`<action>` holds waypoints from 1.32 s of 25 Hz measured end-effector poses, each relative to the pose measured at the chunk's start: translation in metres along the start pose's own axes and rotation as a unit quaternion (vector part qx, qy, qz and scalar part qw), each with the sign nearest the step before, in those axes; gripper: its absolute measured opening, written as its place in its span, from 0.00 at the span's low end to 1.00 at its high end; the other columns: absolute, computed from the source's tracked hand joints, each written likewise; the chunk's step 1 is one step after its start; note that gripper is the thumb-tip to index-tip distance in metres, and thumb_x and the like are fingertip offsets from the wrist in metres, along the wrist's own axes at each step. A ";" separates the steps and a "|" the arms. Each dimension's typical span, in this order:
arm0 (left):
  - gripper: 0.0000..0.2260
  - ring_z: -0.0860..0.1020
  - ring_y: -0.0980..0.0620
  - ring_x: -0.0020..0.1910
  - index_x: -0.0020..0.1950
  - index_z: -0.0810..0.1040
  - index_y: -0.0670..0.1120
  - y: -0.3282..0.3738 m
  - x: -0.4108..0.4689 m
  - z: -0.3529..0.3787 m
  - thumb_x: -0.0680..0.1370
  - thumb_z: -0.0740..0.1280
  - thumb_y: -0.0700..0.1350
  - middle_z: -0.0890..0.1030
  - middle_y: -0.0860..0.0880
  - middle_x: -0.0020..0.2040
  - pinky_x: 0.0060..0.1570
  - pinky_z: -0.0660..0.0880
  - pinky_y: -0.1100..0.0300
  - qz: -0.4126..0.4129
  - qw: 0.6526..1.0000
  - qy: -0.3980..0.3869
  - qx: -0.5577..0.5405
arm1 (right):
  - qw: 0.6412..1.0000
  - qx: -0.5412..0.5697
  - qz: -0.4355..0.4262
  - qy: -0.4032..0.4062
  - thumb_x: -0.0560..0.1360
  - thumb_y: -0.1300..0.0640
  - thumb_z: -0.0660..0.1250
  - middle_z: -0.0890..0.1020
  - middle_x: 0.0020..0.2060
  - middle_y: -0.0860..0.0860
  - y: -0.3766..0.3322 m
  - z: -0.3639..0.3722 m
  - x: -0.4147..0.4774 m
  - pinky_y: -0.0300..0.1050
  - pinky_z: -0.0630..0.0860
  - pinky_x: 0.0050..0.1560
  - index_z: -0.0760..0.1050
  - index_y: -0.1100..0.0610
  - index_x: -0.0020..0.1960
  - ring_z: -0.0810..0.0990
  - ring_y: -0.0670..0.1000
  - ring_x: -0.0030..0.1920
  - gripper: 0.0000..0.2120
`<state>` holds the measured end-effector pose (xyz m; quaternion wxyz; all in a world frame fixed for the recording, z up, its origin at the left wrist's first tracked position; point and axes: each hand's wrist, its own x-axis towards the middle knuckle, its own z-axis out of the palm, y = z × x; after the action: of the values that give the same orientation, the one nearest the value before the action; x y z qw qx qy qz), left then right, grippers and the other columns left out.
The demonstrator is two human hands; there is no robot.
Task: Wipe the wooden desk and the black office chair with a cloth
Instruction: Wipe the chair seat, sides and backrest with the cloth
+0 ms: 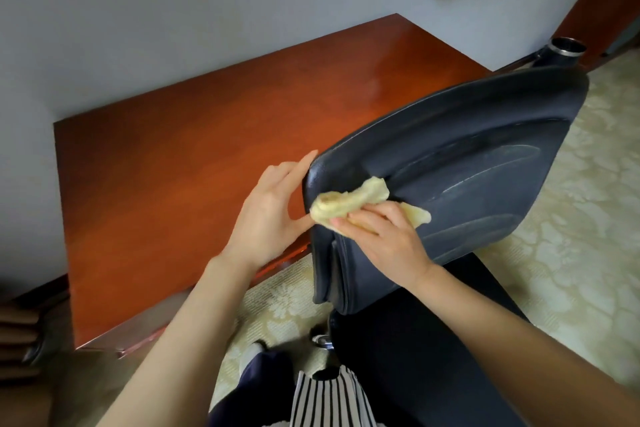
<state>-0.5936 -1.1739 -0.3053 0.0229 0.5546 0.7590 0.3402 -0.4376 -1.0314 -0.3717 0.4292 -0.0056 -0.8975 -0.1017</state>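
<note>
Cloth (349,201), soft and light, bunched in the right grip (384,236) and pressed on the stiff black chair back (467,166) at its left edge, just right of the tabletop (190,149), while the left grip (273,204), released and flat-fingered, braces that edge; likely best held by its wadded middle.

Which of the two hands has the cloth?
The right hand: it holds the yellow cloth against the chair. The left hand only steadies the chair's edge.
</note>
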 end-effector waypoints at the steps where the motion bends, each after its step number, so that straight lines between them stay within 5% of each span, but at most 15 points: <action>1: 0.38 0.68 0.53 0.56 0.76 0.61 0.48 -0.002 0.000 -0.005 0.71 0.75 0.45 0.73 0.50 0.62 0.55 0.65 0.63 0.003 0.999 -0.033 0.019 | 0.999 -0.016 -0.028 -0.021 0.73 0.69 0.65 0.71 0.51 0.44 0.003 -0.002 -0.008 0.42 0.73 0.47 0.73 0.49 0.65 0.69 0.50 0.45 0.24; 4: 0.43 0.65 0.52 0.58 0.77 0.55 0.50 -0.011 0.006 -0.020 0.68 0.75 0.38 0.71 0.49 0.66 0.58 0.63 0.61 0.031 0.992 -0.096 0.079 | 0.996 -0.026 -0.072 -0.043 0.75 0.69 0.60 0.71 0.54 0.46 0.013 -0.006 -0.010 0.43 0.73 0.51 0.70 0.49 0.65 0.69 0.51 0.48 0.23; 7: 0.44 0.65 0.47 0.61 0.78 0.53 0.51 -0.009 0.009 -0.029 0.68 0.70 0.31 0.69 0.48 0.68 0.60 0.69 0.50 0.056 0.983 -0.107 0.138 | 1.000 0.006 -0.017 -0.013 0.77 0.69 0.60 0.71 0.60 0.48 0.017 -0.006 0.013 0.45 0.77 0.53 0.70 0.51 0.64 0.71 0.51 0.54 0.21; 13: 0.40 0.67 0.43 0.62 0.77 0.58 0.48 -0.005 0.005 -0.030 0.67 0.63 0.26 0.69 0.47 0.70 0.59 0.71 0.45 0.083 0.982 -0.087 0.148 | 0.993 0.079 0.074 0.051 0.76 0.69 0.62 0.75 0.61 0.50 -0.001 -0.004 0.045 0.48 0.74 0.57 0.75 0.54 0.62 0.72 0.54 0.54 0.18; 19: 0.24 0.68 0.36 0.65 0.66 0.75 0.40 0.006 0.015 -0.036 0.71 0.64 0.26 0.74 0.40 0.65 0.61 0.68 0.39 0.115 0.969 -0.011 0.219 | 0.998 0.037 0.054 -0.001 0.70 0.66 0.69 0.79 0.52 0.48 -0.023 -0.004 0.009 0.47 0.76 0.47 0.82 0.49 0.54 0.71 0.51 0.50 0.17; 21: 0.15 0.68 0.34 0.66 0.59 0.80 0.38 0.014 0.030 -0.039 0.73 0.64 0.31 0.75 0.38 0.64 0.63 0.66 0.39 0.158 0.960 0.030 0.229 | 0.991 0.028 0.127 -0.021 0.71 0.62 0.67 0.77 0.54 0.43 -0.021 -0.006 -0.004 0.45 0.76 0.51 0.80 0.44 0.56 0.71 0.48 0.52 0.17; 23: 0.13 0.68 0.35 0.67 0.59 0.80 0.38 0.030 0.049 -0.035 0.76 0.64 0.35 0.75 0.38 0.64 0.64 0.65 0.39 0.211 0.951 0.038 0.224 | 0.954 0.070 0.287 -0.043 0.72 0.53 0.67 0.74 0.54 0.36 -0.012 -0.010 -0.009 0.42 0.74 0.58 0.76 0.36 0.55 0.71 0.41 0.56 0.15; 26: 0.17 0.66 0.36 0.69 0.66 0.76 0.41 0.062 0.086 -0.012 0.76 0.65 0.41 0.71 0.39 0.69 0.68 0.62 0.39 0.309 0.915 -0.039 0.257 | 0.909 0.051 0.412 0.033 0.75 0.64 0.65 0.78 0.54 0.49 0.018 -0.019 -0.012 0.39 0.70 0.53 0.79 0.52 0.59 0.73 0.53 0.52 0.15; 30: 0.25 0.47 0.42 0.77 0.77 0.57 0.51 0.087 0.137 0.026 0.81 0.57 0.53 0.49 0.47 0.79 0.72 0.40 0.49 0.352 0.856 -0.154 0.347 | 0.798 0.039 0.590 0.118 0.77 0.64 0.63 0.78 0.54 0.55 0.087 -0.025 -0.009 0.30 0.62 0.55 0.75 0.56 0.64 0.74 0.57 0.55 0.16; 33: 0.26 0.40 0.45 0.77 0.78 0.50 0.53 0.100 0.176 0.049 0.82 0.52 0.56 0.42 0.49 0.79 0.73 0.40 0.49 0.338 0.843 -0.197 0.370 | 0.699 0.030 0.694 0.170 0.78 0.63 0.62 0.77 0.61 0.56 0.142 -0.032 -0.015 0.31 0.61 0.58 0.73 0.56 0.66 0.73 0.56 0.62 0.17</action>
<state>-0.5584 -0.9839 -0.2281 -0.1517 0.7993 0.5736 -0.0954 -0.3901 -0.8969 -0.3385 0.5237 -0.5961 -0.5538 0.2526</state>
